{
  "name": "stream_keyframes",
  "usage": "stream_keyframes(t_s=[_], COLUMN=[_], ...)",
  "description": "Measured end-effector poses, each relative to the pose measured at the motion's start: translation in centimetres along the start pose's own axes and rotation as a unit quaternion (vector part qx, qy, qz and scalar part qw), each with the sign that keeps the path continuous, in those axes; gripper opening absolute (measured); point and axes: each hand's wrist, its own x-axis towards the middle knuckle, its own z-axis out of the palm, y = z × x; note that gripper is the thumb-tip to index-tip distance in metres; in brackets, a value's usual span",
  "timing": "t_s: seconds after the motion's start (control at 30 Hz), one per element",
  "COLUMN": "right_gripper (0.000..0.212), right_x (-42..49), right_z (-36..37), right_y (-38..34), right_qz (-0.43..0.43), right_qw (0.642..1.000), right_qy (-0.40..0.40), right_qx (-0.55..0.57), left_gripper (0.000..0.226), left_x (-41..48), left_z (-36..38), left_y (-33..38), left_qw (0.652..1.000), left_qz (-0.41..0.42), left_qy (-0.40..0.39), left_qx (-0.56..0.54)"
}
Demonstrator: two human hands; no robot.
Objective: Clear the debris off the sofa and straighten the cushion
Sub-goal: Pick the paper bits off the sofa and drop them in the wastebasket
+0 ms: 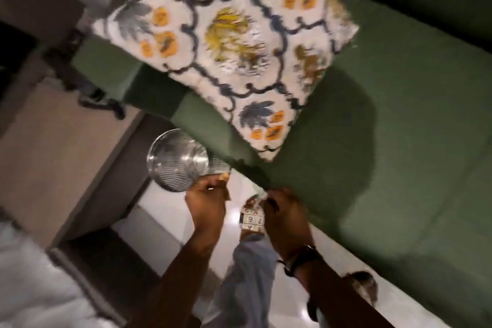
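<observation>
A white cushion (226,45) with a blue, yellow and orange floral print lies tilted on the green sofa (386,141), one corner hanging over the seat's front edge. My left hand (206,202) is closed with small bits pinched at its fingertips, right beside a round metal mesh bin (175,160) on the floor. My right hand (282,210) is at the sofa's front edge, fingers closed on a small crumpled wrapper (255,198). The frame is blurred by motion.
A wooden side table (53,154) stands left of the sofa, with a dark cable (87,82) draped over it. White glossy floor (165,224) shows below. My light trouser leg (247,279) and a patterned slipper (251,221) are between my arms. A dark object (364,285) lies at the sofa's base.
</observation>
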Motion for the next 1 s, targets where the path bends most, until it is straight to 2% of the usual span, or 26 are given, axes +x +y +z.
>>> stream_keyframes(t_s=[0.1,0.23,0.3,0.37,0.43,0.53,0.6,0.67,0.73,0.83,0.9,1.0], right_gripper=[0.01,0.019,0.025,0.031,0.034,0.032,0.026,0.021,0.019,0.019,0.028,0.044], right_x=[3.6,9.9,11.9,12.3,11.3,8.8,7.3,6.2,5.8,6.0,6.3,7.5], right_z=[10.1,18.5,20.4,20.3,18.5,13.7,9.0,3.3,-4.2,-15.8,-23.9,-33.5], right_y=[-4.8,-8.2,-8.4,-7.7,-6.9,-6.0,-5.0,-3.7,-0.8,5.1,9.9,16.9], right_qz=[-0.018,0.024,0.056,0.084,0.079,0.056,0.065,0.072,0.05,0.03,0.072,0.148], right_qw=[0.994,0.991,0.987,0.979,0.976,0.984,0.989,0.996,0.996,0.974,0.952,0.928], right_qy=[-0.104,-0.128,-0.147,-0.18,-0.187,-0.158,-0.127,-0.052,0.059,0.196,0.257,0.261], right_qx=[-0.028,-0.028,-0.024,-0.044,-0.078,-0.068,-0.035,-0.012,-0.034,-0.114,-0.152,-0.222], left_gripper=[0.016,0.029,0.017,0.022,0.024,0.026,0.027,0.023,0.023,0.037,0.039,0.043], left_x=[7.7,15.4,17.5,18.2,17.2,13.4,9.5,5.2,0.8,-4.8,-9.3,-14.7], left_z=[-5.8,-8.0,-8.5,-8.7,-8.3,-6.6,-4.6,-2.3,2.0,10.4,17.1,27.1], left_y=[-2.8,-6.0,-6.8,-6.9,-5.7,-2.6,-0.7,1.4,4.1,7.8,10.3,12.9], left_qw=[0.998,0.996,0.997,0.986,0.982,0.98,0.966,0.942,0.919,0.89,0.876,0.816], left_qz=[-0.034,-0.066,-0.08,-0.105,-0.081,-0.001,0.096,0.208,0.288,0.314,0.325,0.347], left_qy=[0.06,0.053,-0.014,-0.08,-0.062,-0.019,-0.057,-0.096,-0.133,-0.192,-0.249,-0.372], left_qx=[0.007,-0.038,0.008,0.103,0.159,0.196,0.234,0.246,0.236,0.269,0.256,0.272])
